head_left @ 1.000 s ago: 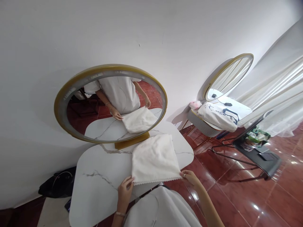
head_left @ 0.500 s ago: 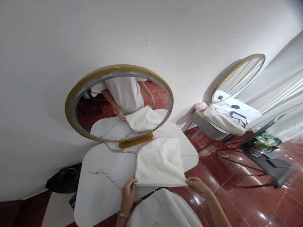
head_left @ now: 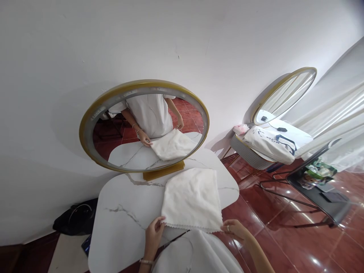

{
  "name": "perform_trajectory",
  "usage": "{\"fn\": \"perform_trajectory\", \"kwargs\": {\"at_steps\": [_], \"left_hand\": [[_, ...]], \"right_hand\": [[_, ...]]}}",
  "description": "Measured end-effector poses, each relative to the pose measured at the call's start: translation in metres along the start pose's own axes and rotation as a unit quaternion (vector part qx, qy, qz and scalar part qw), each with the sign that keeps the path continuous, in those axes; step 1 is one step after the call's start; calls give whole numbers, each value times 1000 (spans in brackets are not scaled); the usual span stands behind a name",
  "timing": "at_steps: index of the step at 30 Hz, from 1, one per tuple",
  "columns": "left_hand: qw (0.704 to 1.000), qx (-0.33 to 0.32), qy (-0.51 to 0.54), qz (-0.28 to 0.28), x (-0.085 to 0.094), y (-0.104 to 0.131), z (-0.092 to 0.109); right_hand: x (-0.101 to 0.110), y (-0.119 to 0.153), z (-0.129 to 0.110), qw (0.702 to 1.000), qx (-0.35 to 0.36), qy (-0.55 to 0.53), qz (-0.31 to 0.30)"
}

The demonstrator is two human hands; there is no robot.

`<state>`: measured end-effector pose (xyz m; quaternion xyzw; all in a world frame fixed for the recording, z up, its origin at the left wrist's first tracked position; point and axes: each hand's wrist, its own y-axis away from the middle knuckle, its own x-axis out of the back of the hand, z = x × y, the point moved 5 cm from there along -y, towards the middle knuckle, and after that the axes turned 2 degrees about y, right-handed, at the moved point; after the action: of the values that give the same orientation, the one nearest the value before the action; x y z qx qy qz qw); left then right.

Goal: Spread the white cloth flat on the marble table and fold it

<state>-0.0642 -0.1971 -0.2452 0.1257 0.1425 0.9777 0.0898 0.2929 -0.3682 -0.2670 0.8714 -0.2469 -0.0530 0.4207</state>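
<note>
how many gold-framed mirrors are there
2: the near mirror stands on the marbled table, beyond the white cloth; the far mirror is at the right, behind the printed bag.

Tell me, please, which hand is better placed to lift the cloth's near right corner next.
Probably the right hand: it pinches the cloth at that corner; the left hand holds the left one.

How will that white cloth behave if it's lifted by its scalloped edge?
The white cloth would probably hang floppy, since soft wrinkles run across it. It is likely light: the left hand and right hand just pinch its near corners. It may slide easily, as the marbled table looks smooth.
</note>
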Motion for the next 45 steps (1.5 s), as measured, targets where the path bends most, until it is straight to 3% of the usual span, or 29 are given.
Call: {"fn": "perform_trajectory", "kwargs": {"at_steps": [3, 10, 15, 20, 23, 27, 30, 33, 37, 42, 45], "left_hand": [[998, -38, -50, 8, 3, 0, -2], [989, -104, -105, -4, 4, -1, 0], [997, -63, -47, -20, 1, 1, -7], [999, 9, 39, -18, 1, 2, -27], [999, 0, 35, -30, 2, 3, -23], [991, -112, -78, 3, 7, 7, 6], [969, -185, -161, 32, 6, 4, 33], [944, -246, -214, 57, 1, -3, 67], [905, -333, -250, 88, -5, -9, 129], [858, -433, -269, 65, -3, -8, 208], [843, -450, -292, 34, -1, -4, 238]], "right_hand": [[-2, 1, 2, 999, -2, -10, -50], [-2, 11, -4, 998, 26, -19, -53], [1, 13, -5, 998, 28, -37, -49], [4, 22, -8, 989, 88, -112, -39], [0, 30, -8, 985, 93, -138, -40], [-3, 36, -15, 982, 101, -150, -61], [-2, 34, -39, 973, 182, -127, -70], [3, 29, -80, 960, 275, -32, -34], [9, 27, -149, 922, 376, 88, 17], [20, 48, -231, 872, 479, 72, 70], [28, 67, -263, 843, 529, 56, 78]]}}
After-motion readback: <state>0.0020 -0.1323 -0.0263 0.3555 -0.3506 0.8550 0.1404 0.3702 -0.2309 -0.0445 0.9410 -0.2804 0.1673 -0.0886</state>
